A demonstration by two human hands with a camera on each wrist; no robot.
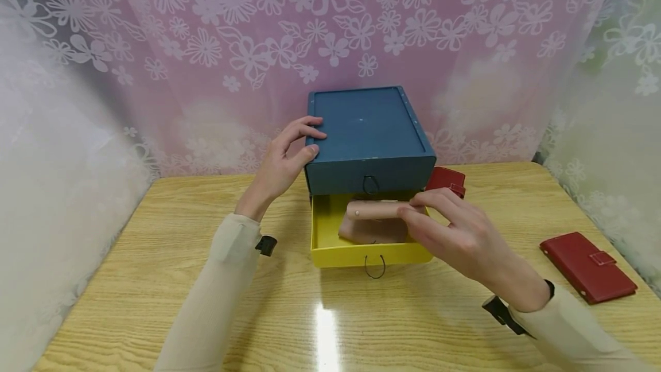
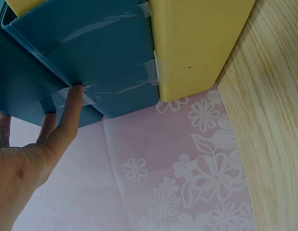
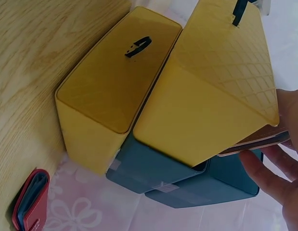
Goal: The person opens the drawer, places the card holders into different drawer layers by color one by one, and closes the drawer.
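Observation:
My right hand (image 1: 462,234) pinches a pale pink notebook (image 1: 379,209) with a small round stud at its end. It is tilted over the pulled-out yellow drawer (image 1: 338,256), which has a dark loop handle. Below it in the drawer shows a flat pinkish-brown surface (image 1: 369,231). In the right wrist view the notebook's edge (image 3: 257,143) sticks out past the drawer, between thumb and fingers. My left hand (image 1: 286,154) rests on the left edge of the blue drawer unit (image 1: 366,125), fingers spread over its top. In the left wrist view, fingertips touch its blue side.
A red notebook (image 1: 588,267) with a strap lies at the table's right. Another red notebook (image 1: 446,181) is partly hidden behind the drawers. A lower yellow drawer (image 3: 120,72) sits below the pulled-out one. Flowered curtain (image 1: 330,27) hangs behind the wooden table (image 1: 206,280).

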